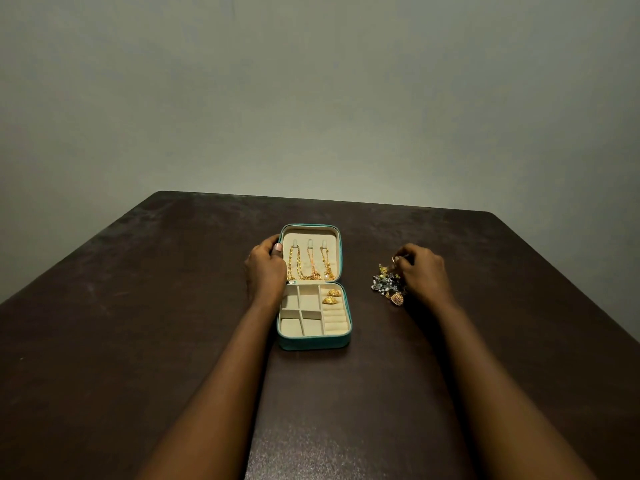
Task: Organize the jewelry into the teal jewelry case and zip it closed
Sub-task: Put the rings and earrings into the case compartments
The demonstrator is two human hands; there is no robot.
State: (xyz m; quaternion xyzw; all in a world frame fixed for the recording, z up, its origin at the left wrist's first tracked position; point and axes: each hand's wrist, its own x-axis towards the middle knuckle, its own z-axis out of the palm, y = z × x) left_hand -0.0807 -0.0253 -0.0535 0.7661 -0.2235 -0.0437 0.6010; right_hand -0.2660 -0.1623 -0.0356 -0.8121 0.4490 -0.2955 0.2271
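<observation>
Jewelry case open on the worktop, both my hands at work.

My left hand (265, 268) grips the left edge of the raised lid of the teal jewelry case (313, 342), thumb on the rim. Three gold chains (310, 268) hang inside the lid; two gold rings (331, 296) sit in the ring rolls at the tray's right. My right hand (423, 271) is at the loose jewelry pile (388, 285) lying well right of the case, fingers (398, 259) pinched narrow on a small gold piece.
</observation>
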